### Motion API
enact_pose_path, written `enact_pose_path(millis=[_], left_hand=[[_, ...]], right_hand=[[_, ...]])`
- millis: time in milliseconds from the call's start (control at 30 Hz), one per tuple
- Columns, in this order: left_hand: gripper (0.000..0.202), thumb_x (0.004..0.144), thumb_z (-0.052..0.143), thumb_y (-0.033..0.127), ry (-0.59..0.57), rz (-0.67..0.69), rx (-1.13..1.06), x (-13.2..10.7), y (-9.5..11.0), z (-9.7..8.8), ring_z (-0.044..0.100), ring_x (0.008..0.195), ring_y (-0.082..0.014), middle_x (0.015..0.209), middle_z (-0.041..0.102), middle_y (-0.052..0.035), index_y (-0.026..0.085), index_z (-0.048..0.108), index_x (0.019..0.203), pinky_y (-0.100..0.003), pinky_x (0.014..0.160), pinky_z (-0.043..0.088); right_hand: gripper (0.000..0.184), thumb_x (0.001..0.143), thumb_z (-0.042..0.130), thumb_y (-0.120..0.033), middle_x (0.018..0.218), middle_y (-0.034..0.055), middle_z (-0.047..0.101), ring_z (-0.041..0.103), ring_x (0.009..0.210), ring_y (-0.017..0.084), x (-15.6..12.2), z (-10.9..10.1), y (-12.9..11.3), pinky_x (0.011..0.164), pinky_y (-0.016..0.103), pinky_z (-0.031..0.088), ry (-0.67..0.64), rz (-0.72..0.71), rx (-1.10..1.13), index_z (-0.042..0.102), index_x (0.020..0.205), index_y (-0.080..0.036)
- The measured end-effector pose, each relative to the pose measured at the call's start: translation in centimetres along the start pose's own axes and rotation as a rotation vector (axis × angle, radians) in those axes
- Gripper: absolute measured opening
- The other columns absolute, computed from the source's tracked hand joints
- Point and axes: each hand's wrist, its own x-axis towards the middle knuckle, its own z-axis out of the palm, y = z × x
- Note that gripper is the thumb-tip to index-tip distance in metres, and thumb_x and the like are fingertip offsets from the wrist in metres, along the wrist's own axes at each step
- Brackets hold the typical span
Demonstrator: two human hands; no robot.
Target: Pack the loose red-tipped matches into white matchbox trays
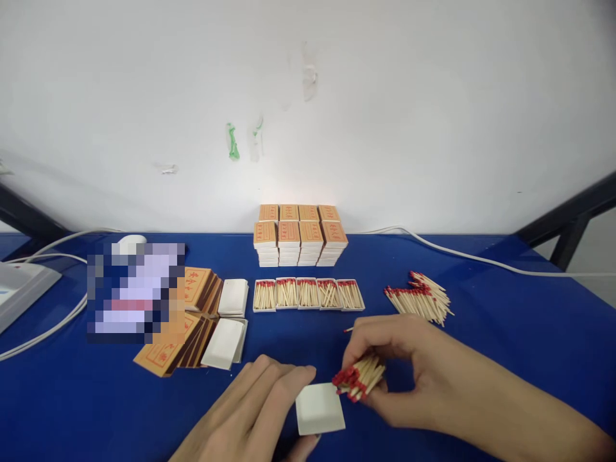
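My right hand (404, 369) is closed around a bundle of red-tipped matches (360, 377), held low over the blue table (505, 333) with the tips pointing left. Just left of those tips lies a small white matchbox tray (320, 409). My left hand (255, 410) holds that tray at its left edge between thumb and fingers. One match sticks out behind my right hand's fingers.
A row of several match-filled trays (308, 294) lies in the middle, with stacked orange matchboxes (298, 239) behind. A loose match pile (421, 298) lies right. Empty white trays (226, 340) and orange sleeves (166, 353) lie left. Cables (457, 253) run along the wall.
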Motion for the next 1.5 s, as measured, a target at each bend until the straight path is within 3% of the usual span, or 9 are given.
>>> enact_pose_path(millis=[167,367,533,700,867,967,1200,1367,1500], left_hand=[[0.045,0.125,0.065,0.031,-0.018,-0.033,-0.066,-0.5,-0.5,0.1,0.092,0.124,-0.0258,0.136,0.088,-0.0111,0.02,0.058,0.168,-0.034,0.107,0.076],[0.05,0.12,0.069,0.025,-0.029,-0.064,-0.144,-0.1,-0.1,0.1,0.091,0.123,-0.0272,0.132,0.087,-0.0103,0.022,0.054,0.167,-0.034,0.1,0.078],[0.033,0.124,0.057,0.023,0.051,-0.06,-0.151,0.9,0.2,0.0,0.092,0.108,-0.0271,0.122,0.087,-0.011,0.019,0.056,0.157,-0.036,0.089,0.08],[0.03,0.128,0.053,0.031,0.076,-0.085,-0.154,1.1,0.3,0.1,0.092,0.106,-0.0251,0.121,0.088,-0.0085,0.023,0.054,0.157,-0.033,0.088,0.079],[0.035,0.133,0.044,0.044,0.095,-0.097,-0.14,0.9,0.2,0.2,0.093,0.103,-0.0238,0.119,0.088,-0.0077,0.023,0.052,0.16,-0.031,0.088,0.078],[0.038,0.134,0.039,0.049,0.101,-0.09,-0.132,1.0,0.2,0.3,0.093,0.099,-0.0229,0.116,0.088,-0.0069,0.023,0.052,0.159,-0.03,0.083,0.078],[0.033,0.135,0.04,0.047,0.101,-0.064,-0.135,1.5,0.5,0.0,0.091,0.098,-0.0223,0.109,0.085,-0.005,0.023,0.057,0.151,-0.028,0.077,0.074],[0.02,0.132,0.048,0.039,0.06,-0.074,-0.14,1.2,0.6,-0.6,0.085,0.091,-0.0223,0.109,0.079,-0.0042,0.024,0.058,0.14,-0.029,0.074,0.071],[0.007,0.122,0.066,0.027,-0.024,-0.1,-0.107,0.1,0.2,-0.9,0.08,0.089,-0.0234,0.107,0.071,-0.0025,0.026,0.059,0.122,-0.032,0.073,0.07]], right_hand=[[0.036,0.083,0.08,-0.005,0.111,-0.0041,0.084,0.079,0.1,0.021,0.7,2.1,-1.5,0.081,0.031,0.06,0.004,-0.039,-0.169,0.084,0.106,-0.032],[0.032,0.08,0.077,0.005,0.103,0.0,0.081,0.079,0.094,0.022,1.6,3.5,-3.5,0.078,0.031,0.058,-0.067,-0.113,-0.416,0.072,0.09,-0.025],[0.028,0.081,0.075,0.001,0.099,0.0045,0.081,0.077,0.085,0.023,1.5,5.4,-2.7,0.074,0.034,0.054,0.084,-0.37,-0.741,0.074,0.096,-0.023],[0.019,0.08,0.081,-0.008,0.085,0.0032,0.075,0.067,0.074,0.022,2.0,6.7,-2.0,0.066,0.037,0.048,0.176,-0.598,-1.019,0.072,0.086,-0.023],[0.016,0.078,0.087,-0.01,0.084,0.0052,0.076,0.067,0.075,0.023,2.2,7.1,-1.8,0.06,0.036,0.045,0.186,-0.691,-1.042,0.079,0.088,-0.019],[0.019,0.081,0.086,-0.003,0.09,0.0059,0.078,0.071,0.079,0.022,1.7,6.7,-1.9,0.062,0.034,0.049,0.148,-0.615,-0.897,0.08,0.093,-0.017],[0.041,0.091,0.073,0.008,0.113,-0.0004,0.08,0.077,0.095,0.017,0.7,3.0,-2.3,0.085,0.03,0.06,-0.077,-0.196,-0.375,0.083,0.111,-0.026],[0.04,0.095,0.078,-0.007,0.121,-0.0046,0.08,0.076,0.108,0.018,0.3,1.1,-2.0,0.096,0.03,0.06,-0.141,-0.112,-0.231,0.086,0.119,-0.038],[0.031,0.096,0.089,-0.021,0.12,-0.0052,0.079,0.072,0.106,0.019,0.2,0.9,-1.2,0.098,0.031,0.058,-0.137,-0.074,-0.155,0.086,0.119,-0.04]])
